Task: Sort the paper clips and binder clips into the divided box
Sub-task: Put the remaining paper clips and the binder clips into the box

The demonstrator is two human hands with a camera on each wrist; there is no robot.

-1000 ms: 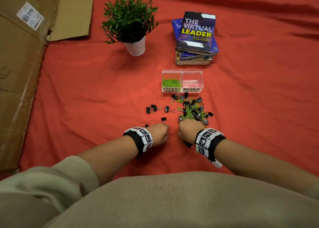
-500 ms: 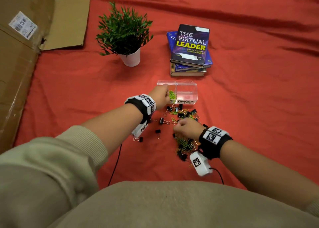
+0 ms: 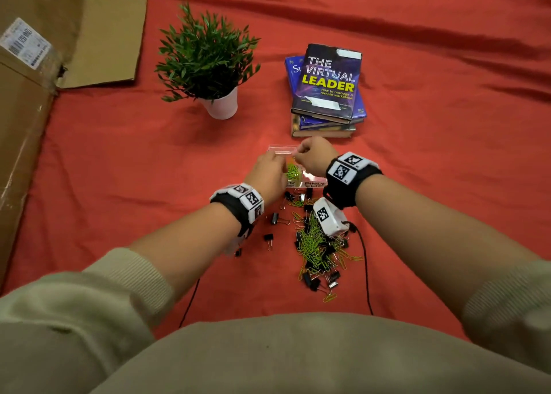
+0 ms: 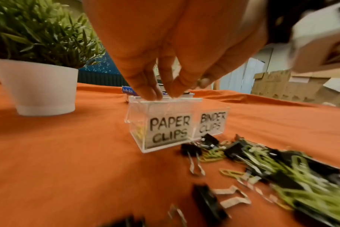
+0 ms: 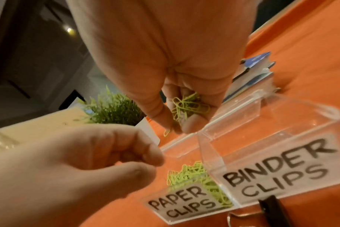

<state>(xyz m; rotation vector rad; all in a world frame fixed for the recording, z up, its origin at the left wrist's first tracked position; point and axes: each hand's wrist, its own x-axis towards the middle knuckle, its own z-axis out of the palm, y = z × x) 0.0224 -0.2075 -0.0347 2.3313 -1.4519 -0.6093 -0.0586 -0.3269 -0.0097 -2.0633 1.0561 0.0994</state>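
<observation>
The clear divided box (image 3: 315, 184) (image 4: 169, 132) (image 5: 262, 153) stands on the red cloth, labelled PAPER CLIPS and BINDER CLIPS. Green paper clips (image 5: 194, 173) lie in its left compartment; the right one looks bare. My right hand (image 3: 298, 153) (image 5: 177, 122) hovers over the box's far side, gripping a bunch of green paper clips (image 5: 186, 106). My left hand (image 3: 281, 167) (image 4: 163, 92) is above the paper clip compartment with its fingertips bunched at the rim and nothing visible between them. A mixed pile of green paper clips and black binder clips (image 3: 316, 250) (image 4: 281, 176) lies just in front of the box.
A few stray binder clips (image 3: 275, 218) lie left of the pile. A potted plant (image 3: 208, 63) and a stack of books (image 3: 328, 89) stand behind the box. Cardboard (image 3: 24, 110) lines the left edge. A black cable (image 3: 366, 274) runs by the pile.
My right hand has left the pile and risen to the box with a bunch of paper clips. My left hand has stayed over the paper clip compartment.
</observation>
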